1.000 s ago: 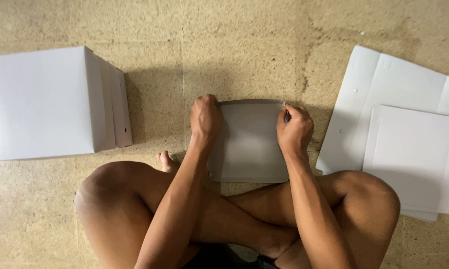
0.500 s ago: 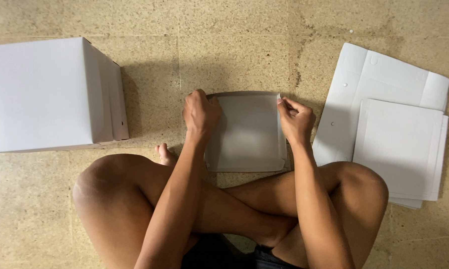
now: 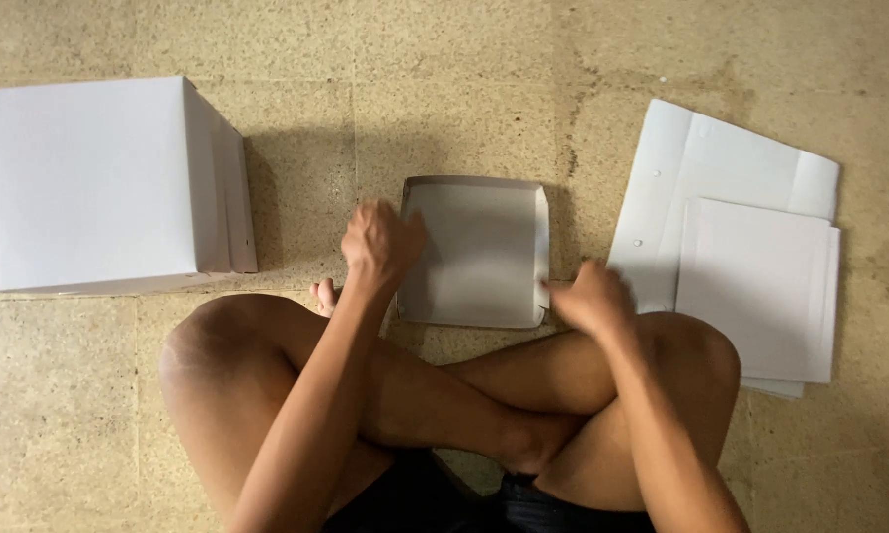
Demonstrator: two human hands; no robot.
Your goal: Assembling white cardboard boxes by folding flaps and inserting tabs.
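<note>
Seated cross-legged on the speckled beige stone floor [image 3: 444, 89], a person works a shallow square tray of white folded cardboard [image 3: 476, 252], which lies flat on the floor directly in front of the crossed shins. The left hand [image 3: 380, 242] is curled loosely and rests against the tray's left wall near its far corner, fingers bent over the edge; whether it pinches the wall cannot be told. The right hand [image 3: 588, 296] is half closed and sits at the tray's near right corner, touching or just beside the raised flap there; it is blurred, so its grip cannot be made out. All four walls appear raised, the right one slightly splayed. To the left, well apart, stands a large closed white cardboard cube [image 3: 99, 183]. To the right lies a stack of flat unfolded white cardboard sheets [image 3: 750, 266], near the right knee. Judged from this pose, good work here calls for pressing each corner tab fully home while the opposite hand steadies the far wall, keeping the base flat on the floor so the creases stay square, and checking the splayed right wall before letting go
</note>
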